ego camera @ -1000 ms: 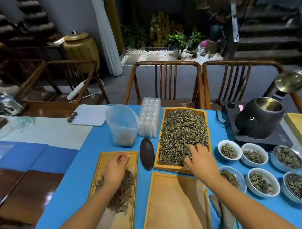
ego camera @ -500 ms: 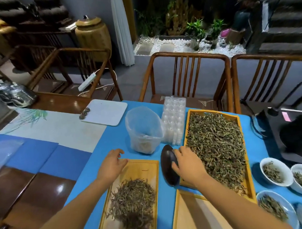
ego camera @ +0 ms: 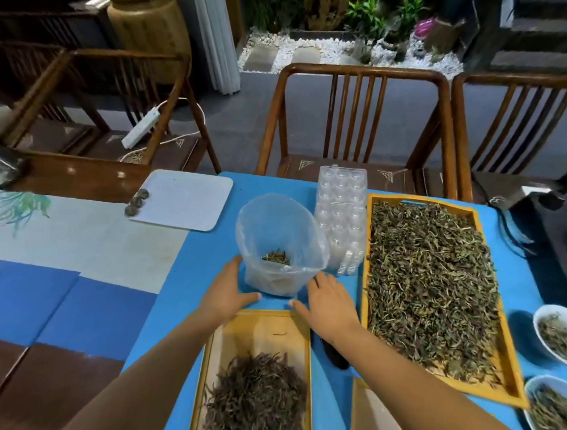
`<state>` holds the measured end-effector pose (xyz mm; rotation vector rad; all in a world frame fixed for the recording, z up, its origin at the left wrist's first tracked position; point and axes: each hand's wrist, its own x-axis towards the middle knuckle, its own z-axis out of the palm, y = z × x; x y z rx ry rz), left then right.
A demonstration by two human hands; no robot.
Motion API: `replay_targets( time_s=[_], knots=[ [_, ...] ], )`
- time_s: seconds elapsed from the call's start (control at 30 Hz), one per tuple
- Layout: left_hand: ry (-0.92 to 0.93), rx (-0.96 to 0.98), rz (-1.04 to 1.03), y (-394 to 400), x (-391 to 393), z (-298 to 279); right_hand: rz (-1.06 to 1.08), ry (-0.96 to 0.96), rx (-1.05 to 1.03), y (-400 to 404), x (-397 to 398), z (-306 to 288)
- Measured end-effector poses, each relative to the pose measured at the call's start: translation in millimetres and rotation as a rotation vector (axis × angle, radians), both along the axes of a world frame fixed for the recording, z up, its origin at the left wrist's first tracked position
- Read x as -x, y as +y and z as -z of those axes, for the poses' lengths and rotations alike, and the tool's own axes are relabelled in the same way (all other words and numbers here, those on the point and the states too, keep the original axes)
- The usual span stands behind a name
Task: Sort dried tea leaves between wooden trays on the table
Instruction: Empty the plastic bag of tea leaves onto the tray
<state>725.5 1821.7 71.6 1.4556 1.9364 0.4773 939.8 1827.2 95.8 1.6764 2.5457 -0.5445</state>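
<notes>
A clear plastic tub [ego camera: 281,244] with a few tea leaves in it stands on the blue cloth. My left hand [ego camera: 225,294] lies open at its left side, and my right hand [ego camera: 330,301] lies open at its lower right, both with fingers spread. Whether either hand touches the tub is unclear. Just below them is a small wooden tray [ego camera: 257,325] with a heap of dark tea leaves [ego camera: 256,399]. To the right lies a large wooden tray [ego camera: 513,383] covered in green-brown tea leaves [ego camera: 429,283]. Part of a third, bare wooden tray [ego camera: 366,411] shows at the bottom.
A clear plastic blister pack [ego camera: 341,212] stands behind the tub. A dark scoop [ego camera: 335,357] lies under my right forearm. White bowls of tea [ego camera: 559,337] sit at the right edge, a white board [ego camera: 185,199] at the left, wooden chairs [ego camera: 359,115] beyond the table.
My view has shifted left and closer. My right hand left the large tray, passed the dark scoop, and now sits by the tub. My left hand moved up from the small tray to the tub.
</notes>
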Motion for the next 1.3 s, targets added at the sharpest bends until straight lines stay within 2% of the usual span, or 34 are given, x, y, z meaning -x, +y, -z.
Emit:
replay_targets(
  time_s=[0.2,0.5,0.73,1.07,1.3],
  knots=[
    [-0.172,-0.055,-0.009,4,-8,4,0.059,0.072,-0.041,2,15,4],
    [-0.104,-0.09,-0.04,3,-15,-3,0.056,0.095,-0.096,8,19,-2],
    [-0.083,-0.07,-0.023,-5,-14,-23,0.068,0.182,-0.089,1,8,-20],
    [-0.065,-0.035,0.079,-37,-46,-68,0.233,0.579,0.278,-25,-32,-47],
    [-0.208,-0.004,0.154,-79,-100,-88,0.274,0.893,0.438,-70,-79,-57]
  ],
)
